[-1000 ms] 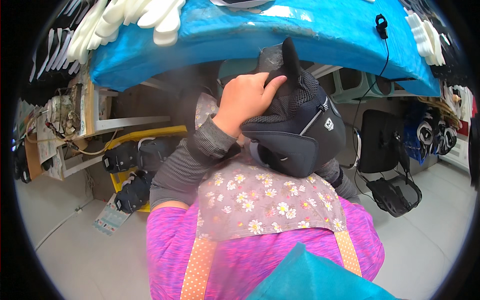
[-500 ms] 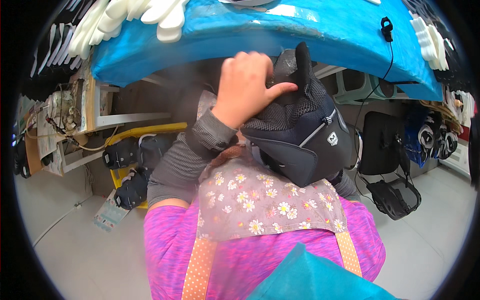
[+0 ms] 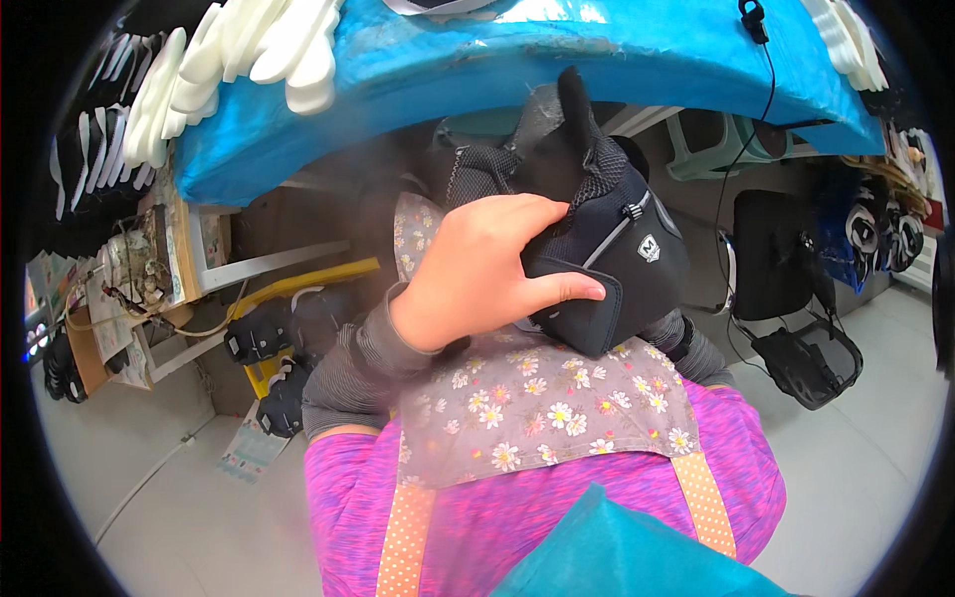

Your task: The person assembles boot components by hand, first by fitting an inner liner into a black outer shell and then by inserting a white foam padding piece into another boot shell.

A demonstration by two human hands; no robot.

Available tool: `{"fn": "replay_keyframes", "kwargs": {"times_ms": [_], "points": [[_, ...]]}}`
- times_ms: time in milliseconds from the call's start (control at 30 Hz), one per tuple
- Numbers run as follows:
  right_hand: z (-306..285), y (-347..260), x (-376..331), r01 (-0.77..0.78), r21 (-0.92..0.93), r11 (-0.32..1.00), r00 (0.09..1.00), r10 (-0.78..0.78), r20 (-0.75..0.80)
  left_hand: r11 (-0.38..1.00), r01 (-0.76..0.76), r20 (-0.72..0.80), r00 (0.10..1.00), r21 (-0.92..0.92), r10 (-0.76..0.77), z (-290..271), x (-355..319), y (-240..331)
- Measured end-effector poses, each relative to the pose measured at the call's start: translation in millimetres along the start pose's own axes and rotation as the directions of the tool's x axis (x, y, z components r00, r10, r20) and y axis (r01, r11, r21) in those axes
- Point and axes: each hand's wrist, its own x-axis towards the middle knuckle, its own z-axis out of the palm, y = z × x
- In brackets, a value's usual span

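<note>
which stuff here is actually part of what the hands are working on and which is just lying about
In hand:
- black shoe upper, held above the lap
- left hand, gripping its side; the right hand is hidden behind it
- floral apron under it

Lying about:
- white foam pieces on the blue table edge
- black parts by the yellow frame
- black stool

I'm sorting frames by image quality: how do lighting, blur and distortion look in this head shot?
Head view: even, bright light; the left hand and the black shoe upper it grips are sharp, without motion blur. Fisheye bending curves the blue table edge into an arc, and a black vignette rings the frame. Under the table it is shadowed. The right hand is hidden behind the shoe upper.
</note>
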Motion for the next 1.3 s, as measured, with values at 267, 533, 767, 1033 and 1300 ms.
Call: {"fn": "replay_keyframes", "kwargs": {"times_ms": [267, 533, 767, 1033, 1300], "points": [[-13.2, -2.6, -24.6, 0.036, -0.046, 0.998, 0.999, -0.037, -0.005, 0.957, 0.29, 0.346, 0.899, -0.013, -0.267, -4.4, 0.9, 13.5], [-8.7, -4.6, -33.0, 0.089, -0.122, 0.989, 0.996, -0.088, 0.015, 0.986, 0.144, 0.365, 0.916, 0.087, -0.166, -8.5, 4.9, 19.4], [-15.5, -14.3, -55.1, 0.113, -0.211, 0.971, 0.993, -0.102, 0.065, 0.961, 0.085, 0.623, 0.776, -0.263, 0.102, -14.3, 20.8, 15.8], [-3.6, -29.0, -50.7, 0.19, -0.326, 0.926, 0.981, -0.165, 0.101, 0.974, -0.221, 0.569, 0.796, -0.048, 0.209, -24.0, 28.4, 5.7], [20.6, -30.5, 40.2, 0.243, -0.398, 0.884, 0.97, -0.209, 0.128, 0.99, -0.135, 0.148, 0.981, 0.036, 0.128, -42.5, 23.8, 3.3]]}}
